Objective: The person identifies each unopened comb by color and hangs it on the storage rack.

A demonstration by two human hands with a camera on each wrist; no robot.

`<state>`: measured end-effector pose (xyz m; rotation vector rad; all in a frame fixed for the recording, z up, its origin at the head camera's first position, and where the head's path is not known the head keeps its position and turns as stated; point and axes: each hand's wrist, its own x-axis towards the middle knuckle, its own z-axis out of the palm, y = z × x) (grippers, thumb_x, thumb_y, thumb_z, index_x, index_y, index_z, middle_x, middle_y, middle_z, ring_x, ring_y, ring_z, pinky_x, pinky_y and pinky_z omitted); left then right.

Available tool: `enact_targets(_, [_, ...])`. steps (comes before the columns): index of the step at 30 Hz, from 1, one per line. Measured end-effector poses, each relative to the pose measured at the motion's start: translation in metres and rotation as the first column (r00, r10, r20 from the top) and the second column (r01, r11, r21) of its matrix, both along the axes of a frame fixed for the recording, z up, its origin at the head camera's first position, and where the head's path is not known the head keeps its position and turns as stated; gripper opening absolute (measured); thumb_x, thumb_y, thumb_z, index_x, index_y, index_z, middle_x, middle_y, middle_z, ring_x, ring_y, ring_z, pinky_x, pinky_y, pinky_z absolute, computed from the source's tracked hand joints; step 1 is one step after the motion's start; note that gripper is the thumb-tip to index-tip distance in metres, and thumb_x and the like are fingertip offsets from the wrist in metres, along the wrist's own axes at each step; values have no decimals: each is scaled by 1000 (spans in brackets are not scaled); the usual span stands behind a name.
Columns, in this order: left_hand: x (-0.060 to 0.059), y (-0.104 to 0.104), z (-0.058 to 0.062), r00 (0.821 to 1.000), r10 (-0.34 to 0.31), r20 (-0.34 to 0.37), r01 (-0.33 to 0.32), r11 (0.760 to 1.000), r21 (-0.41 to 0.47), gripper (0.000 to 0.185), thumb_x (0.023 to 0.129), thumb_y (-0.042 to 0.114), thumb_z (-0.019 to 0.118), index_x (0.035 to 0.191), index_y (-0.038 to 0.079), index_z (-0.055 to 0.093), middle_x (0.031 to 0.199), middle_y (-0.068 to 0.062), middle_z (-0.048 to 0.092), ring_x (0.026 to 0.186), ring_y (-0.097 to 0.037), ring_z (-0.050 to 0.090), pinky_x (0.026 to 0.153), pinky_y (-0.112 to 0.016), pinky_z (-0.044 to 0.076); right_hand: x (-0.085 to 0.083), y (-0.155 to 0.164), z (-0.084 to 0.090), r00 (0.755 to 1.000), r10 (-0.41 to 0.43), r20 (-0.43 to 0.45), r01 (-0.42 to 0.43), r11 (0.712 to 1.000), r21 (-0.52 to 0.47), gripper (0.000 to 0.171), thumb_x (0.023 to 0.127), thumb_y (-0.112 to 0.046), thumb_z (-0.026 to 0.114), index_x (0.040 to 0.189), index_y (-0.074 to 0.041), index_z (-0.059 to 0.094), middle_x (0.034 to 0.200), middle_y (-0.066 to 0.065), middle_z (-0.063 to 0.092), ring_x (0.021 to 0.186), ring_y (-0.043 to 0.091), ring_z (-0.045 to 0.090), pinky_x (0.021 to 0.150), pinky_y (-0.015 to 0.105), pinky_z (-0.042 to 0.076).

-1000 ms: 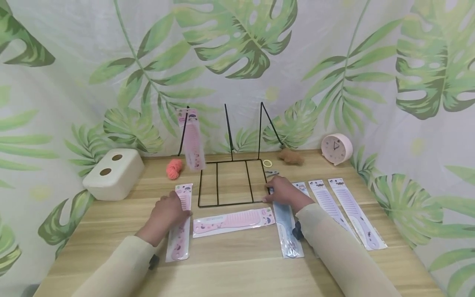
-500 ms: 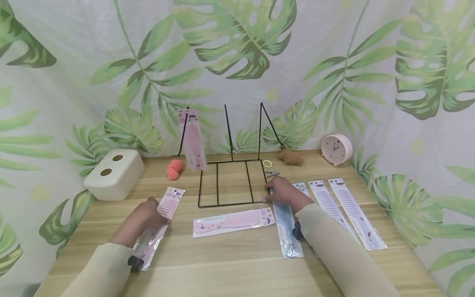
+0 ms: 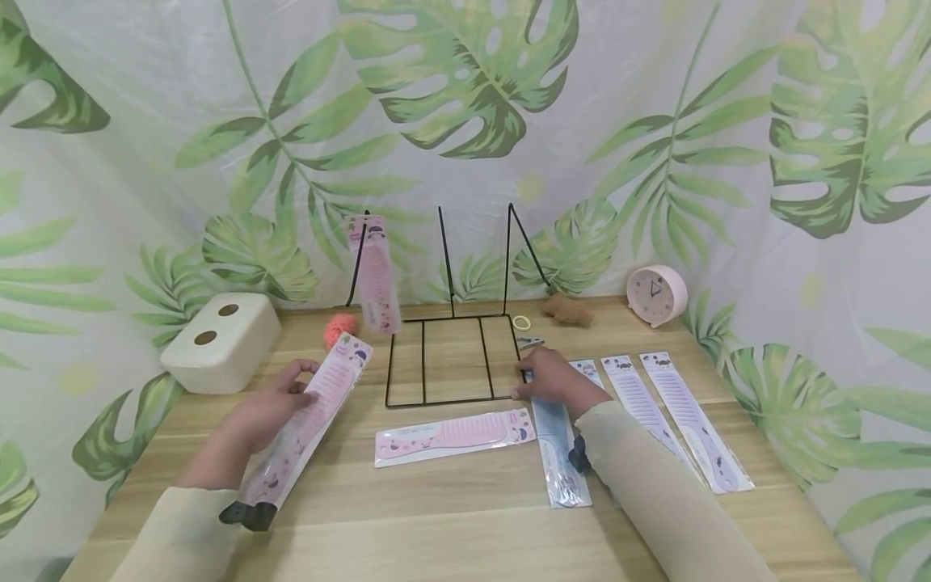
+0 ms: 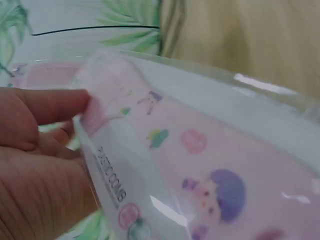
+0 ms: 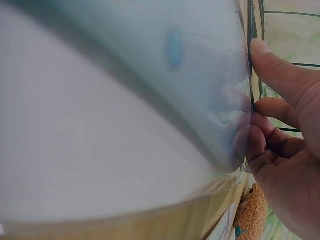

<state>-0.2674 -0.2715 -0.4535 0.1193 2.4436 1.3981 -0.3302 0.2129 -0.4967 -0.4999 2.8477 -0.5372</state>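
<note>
My left hand grips a pink comb in its clear packet by the long edge, lifted off the table and tilted toward the black wire rack. In the left wrist view the thumb and fingers pinch the packet. My right hand sits at the rack's front right corner, over the top of a blue comb packet. In the right wrist view its thumb and curled fingers close on the rack's wire beside the blue packet.
One pink comb packet hangs on the rack's left post, another lies in front. Two purple comb packets lie at the right. A white box, orange yarn, yellow ring, brown toy and pink clock stand behind.
My left hand picked the pink comb packet up from the table, drew it left and raised it, tilting its top toward the rack. The right hand stayed put.
</note>
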Motion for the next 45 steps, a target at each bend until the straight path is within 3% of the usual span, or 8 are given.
enact_targets(7, [7,7,12,975,-18,-222,68,973,221,33,111,3,54,142,7,44,123,-3,63,109,-9,66,90,-26,59,2,0,0,1000,-25,7,25,1000,2,59,93,-32,90,141,-3,72,139,19,72,130,36,65,115,52,52])
enact_targets(13, [14,16,15,943,-40,-330,148,940,309,23,111,2,56,132,10,49,120,5,66,112,-7,68,92,-25,60,2,0,1,1000,-18,3,18,1000,-1,60,92,-32,90,141,-3,72,137,19,73,128,36,66,114,52,53])
enact_targets(16, [16,20,16,922,-48,-385,214,891,401,24,111,-3,54,130,11,50,119,5,65,112,-8,66,94,-22,58,2,-1,1,1000,-26,7,26,1000,0,60,92,-32,90,142,-3,72,138,19,72,129,35,66,115,52,52])
enact_targets(19, [16,25,17,905,-60,-422,287,818,499,29,111,-8,49,131,13,51,121,5,65,114,-8,65,97,-21,56,2,-2,1,999,-37,15,37,999,-1,61,92,-32,90,143,-4,71,140,19,72,130,35,65,115,52,52])
enact_targets(21, [15,28,17,900,-69,-430,323,768,553,33,110,-11,47,131,15,51,122,5,66,115,-8,64,98,-21,55,2,-2,1,999,-44,22,44,999,-6,61,92,-32,90,143,-4,71,141,19,71,131,36,65,116,52,52])
enact_targets(24, [15,32,19,901,-74,-427,340,730,593,37,110,-13,45,131,17,52,123,5,66,115,-8,64,99,-22,55,3,-3,2,998,-49,26,50,999,-9,61,93,-31,89,144,-3,70,142,20,70,134,37,64,118,52,51])
enact_targets(36, [10,35,25,911,-56,-409,316,731,604,38,111,-11,47,130,21,54,123,7,66,116,-9,63,98,-24,54,4,-3,3,999,-29,14,29,1000,1,59,94,-31,88,143,-3,71,141,19,71,134,37,64,117,52,51])
enact_targets(45, [4,39,27,934,-30,-357,246,777,579,32,112,-4,50,131,21,52,125,6,64,117,-9,63,99,-22,56,4,-3,4,999,-34,20,35,999,-11,60,94,-31,88,143,-2,71,142,19,71,134,37,64,117,53,51])
